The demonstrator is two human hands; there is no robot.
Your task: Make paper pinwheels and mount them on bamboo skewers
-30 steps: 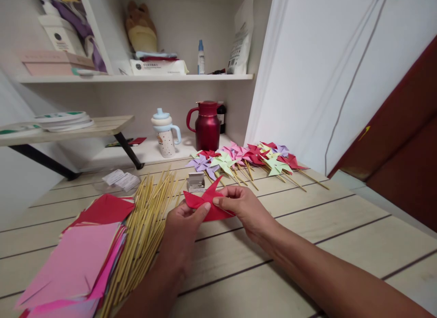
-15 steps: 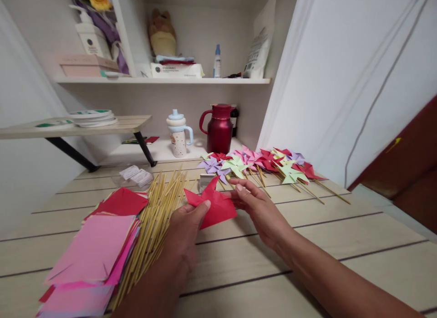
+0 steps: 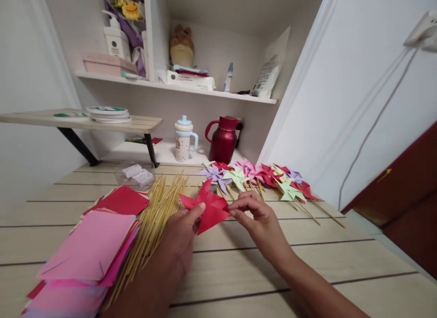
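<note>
Both hands pinch a half-folded red paper square (image 3: 209,208) held just above the wooden table (image 3: 307,259): the left hand (image 3: 182,236) grips its near edge with thumb on top, the right hand (image 3: 261,217) nips its right corner with narrowed fingers. The left fingers beneath the paper are hidden, and the paper covers whatever lies behind it. Since a second ago the right thumb has left the sheet's centre for that corner, and the folded flaps have lifted.
</note>
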